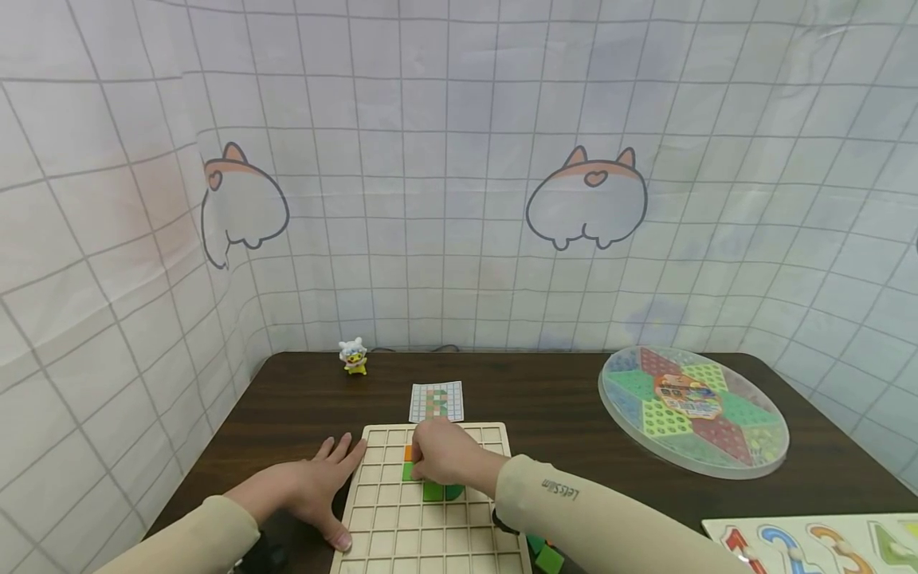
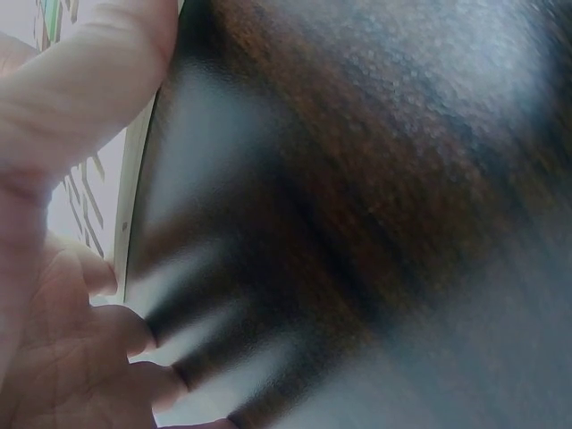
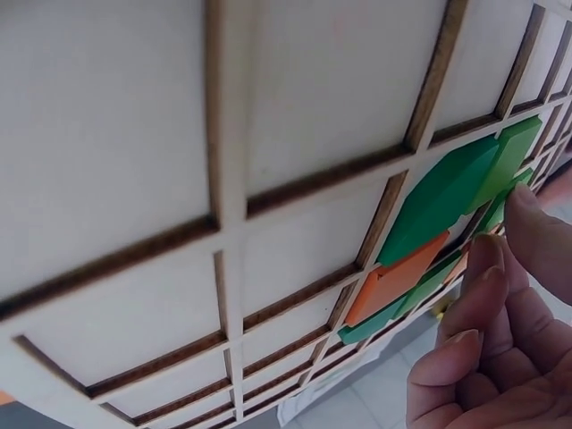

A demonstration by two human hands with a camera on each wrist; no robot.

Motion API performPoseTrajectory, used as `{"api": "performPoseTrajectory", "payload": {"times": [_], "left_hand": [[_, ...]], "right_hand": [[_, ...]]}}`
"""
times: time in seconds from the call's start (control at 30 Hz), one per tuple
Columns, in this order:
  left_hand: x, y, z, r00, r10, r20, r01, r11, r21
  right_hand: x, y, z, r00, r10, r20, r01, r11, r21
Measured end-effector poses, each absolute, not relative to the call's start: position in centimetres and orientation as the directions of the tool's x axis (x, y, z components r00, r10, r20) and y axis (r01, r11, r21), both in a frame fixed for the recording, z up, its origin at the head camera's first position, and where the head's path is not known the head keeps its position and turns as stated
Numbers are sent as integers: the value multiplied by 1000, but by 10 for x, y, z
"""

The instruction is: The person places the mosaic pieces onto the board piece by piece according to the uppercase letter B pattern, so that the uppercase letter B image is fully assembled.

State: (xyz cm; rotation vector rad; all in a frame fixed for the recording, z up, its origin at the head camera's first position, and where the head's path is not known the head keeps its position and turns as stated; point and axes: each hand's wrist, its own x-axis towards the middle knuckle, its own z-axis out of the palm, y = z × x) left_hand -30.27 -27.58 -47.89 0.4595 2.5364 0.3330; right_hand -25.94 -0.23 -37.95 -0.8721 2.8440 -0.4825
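A pale wooden grid board (image 1: pixel 387 542) lies on the table with orange and green tiles set in some squares. Over its upper middle, my right hand (image 1: pixel 448 454) has curled fingers, with thumb and forefinger at a light green square tile (image 3: pixel 502 207). Beside it in the right wrist view sit a rounded dark green tile (image 3: pixel 438 197), another light green tile (image 3: pixel 508 165) and an orange tile (image 3: pixel 398 279). My left hand (image 1: pixel 319 482) rests with spread fingers along the board's left edge, thumb on the rim. Part of the pattern is hidden under the right hand.
Behind the board lies a printed pattern card (image 1: pixel 436 401). A small figurine (image 1: pixel 353 356) stands at the back left. To the right are a round Chinese checkers board (image 1: pixel 692 410) and a number puzzle (image 1: pixel 825 542). Loose green blocks (image 1: pixel 548 560) lie near the right forearm.
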Motion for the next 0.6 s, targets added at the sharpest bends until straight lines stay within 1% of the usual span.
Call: {"api": "performPoseTrajectory", "payload": {"times": [0.17,0.37,0.47,0.6], "left_hand": [[-303,-275,-478,-798,391,-459,255,909,330],[-303,-276,-479,-796,387,-465,251,911,329],[-304,-276,-479,-793,388,-470,250,910,330],[-305,-276,-479,-791,394,-468,256,908,331]], "right_hand": [[-260,-2,-381,-820,-572,-16,-532,772,-348],[-260,1,-383,-799,-601,-9,-551,738,-391],[-259,9,-382,-782,-623,-4,-556,700,-448],[-259,29,-380,-779,-627,9,-532,654,-538]]}}
